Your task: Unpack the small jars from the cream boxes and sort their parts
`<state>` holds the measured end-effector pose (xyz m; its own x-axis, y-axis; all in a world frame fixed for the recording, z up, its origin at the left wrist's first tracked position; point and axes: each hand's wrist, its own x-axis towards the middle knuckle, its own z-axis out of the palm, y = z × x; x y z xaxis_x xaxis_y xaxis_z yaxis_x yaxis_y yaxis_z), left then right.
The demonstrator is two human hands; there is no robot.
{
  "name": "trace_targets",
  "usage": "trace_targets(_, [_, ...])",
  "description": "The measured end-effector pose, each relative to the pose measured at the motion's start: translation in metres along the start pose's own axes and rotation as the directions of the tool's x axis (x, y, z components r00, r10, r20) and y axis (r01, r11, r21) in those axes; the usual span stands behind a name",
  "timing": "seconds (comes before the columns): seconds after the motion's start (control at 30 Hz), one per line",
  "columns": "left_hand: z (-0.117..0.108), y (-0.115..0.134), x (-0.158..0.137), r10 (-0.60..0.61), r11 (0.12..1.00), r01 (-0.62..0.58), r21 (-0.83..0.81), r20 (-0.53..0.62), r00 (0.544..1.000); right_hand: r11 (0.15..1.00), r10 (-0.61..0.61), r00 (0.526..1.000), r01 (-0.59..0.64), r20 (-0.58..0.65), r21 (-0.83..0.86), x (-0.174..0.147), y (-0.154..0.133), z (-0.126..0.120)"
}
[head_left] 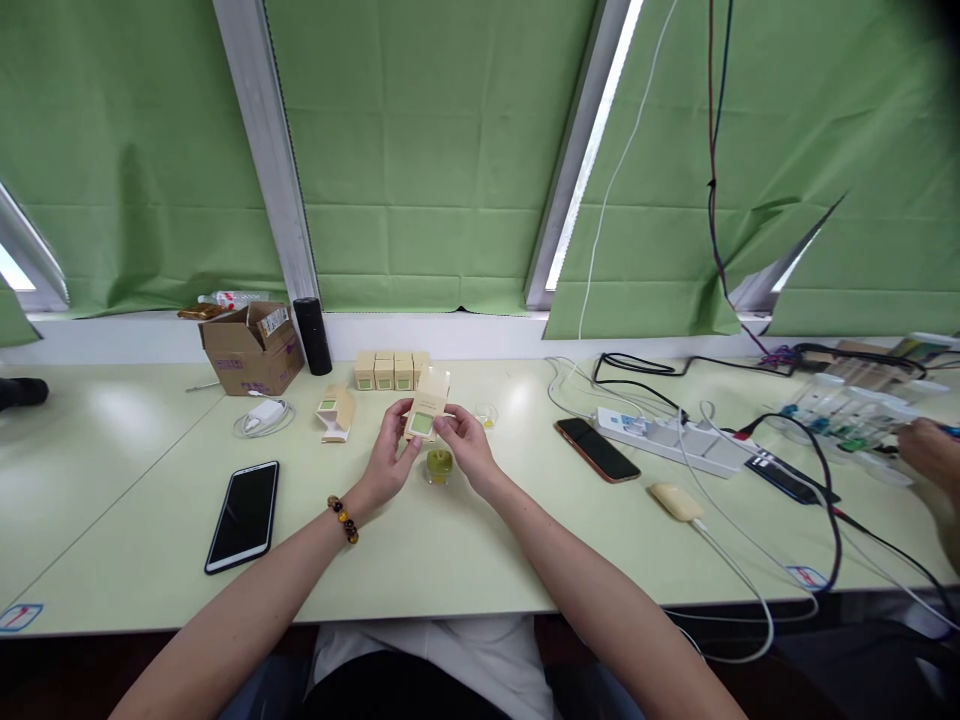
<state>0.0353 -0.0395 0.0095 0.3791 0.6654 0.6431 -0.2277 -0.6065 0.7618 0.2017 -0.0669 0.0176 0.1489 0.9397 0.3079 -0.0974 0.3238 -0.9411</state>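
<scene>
Between both hands is a small kraft-paper box (430,395) with a green label, its top flap raised. My left hand (388,455) grips its left side, and my right hand (466,447) has its thumb on the lower right of the front. Just below the box, a small glass jar with a green-yellow top (439,464) stands on the table. Left of my left hand lies an opened kraft box (335,413). Behind the hands several closed kraft boxes (385,371) stand in a row. A small clear item with a yellow spot (486,415) lies right of my right hand.
At the left are a phone (242,517), a white charger (265,414), a cardboard carton (253,350) and a black cylinder (312,336). To the right lie another phone (597,449), a power strip (667,441), a cream-coloured device (676,501) and tangled cables. Another person's hand (930,450) shows at the right edge.
</scene>
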Motion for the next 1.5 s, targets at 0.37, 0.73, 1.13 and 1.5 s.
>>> trace_targets(0.37, [-0.003, -0.003, 0.0, -0.011, 0.999, 0.012, -0.037, 0.007, 1.0, 1.0, -0.008, 1.0, 0.008, 0.026, -0.007, 0.0, 0.002, 0.0])
trace_targets(0.73, [-0.005, 0.004, -0.002, 0.006, 0.999, -0.009, 0.051, 0.06, 0.998, 1.0, 0.003, 1.0, -0.003, 0.024, 0.001, -0.003, -0.006, 0.002])
trace_targets(1.13, [0.0, 0.006, -0.001, -0.003, 0.986, 0.005, 0.168, -0.014, 1.0, 1.0, 0.006, 1.0, -0.006, -0.018, -0.007, -0.004, -0.015, 0.003])
trace_targets(1.5, [-0.001, -0.001, 0.0, -0.04, 0.999, 0.04, 0.016, 0.005, 0.999, 0.999, 0.049, 0.998, -0.049, 0.038, 0.012, -0.004, -0.013, 0.003])
